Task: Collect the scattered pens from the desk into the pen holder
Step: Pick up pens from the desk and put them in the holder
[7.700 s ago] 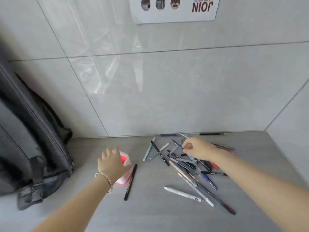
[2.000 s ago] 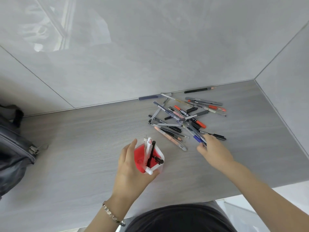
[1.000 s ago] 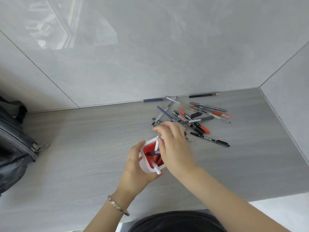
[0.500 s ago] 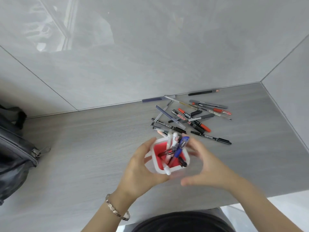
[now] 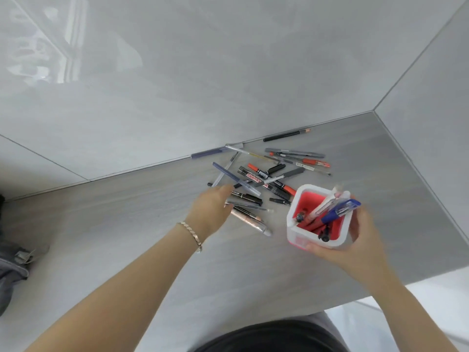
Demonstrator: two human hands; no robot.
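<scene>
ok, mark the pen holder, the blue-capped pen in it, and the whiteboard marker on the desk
pen holder point(image 5: 295, 219), head view, on its white left wall.
blue-capped pen point(image 5: 340, 212), head view, on the blue cap sticking out over the rim.
whiteboard marker point(image 5: 256, 179), head view, on the red-lettered label mid-barrel.

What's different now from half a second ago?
The pen holder has passed from the left hand to the right hand and moved right. The left hand now reaches into the loose pens. The pencil by the wall stayed put.
</scene>
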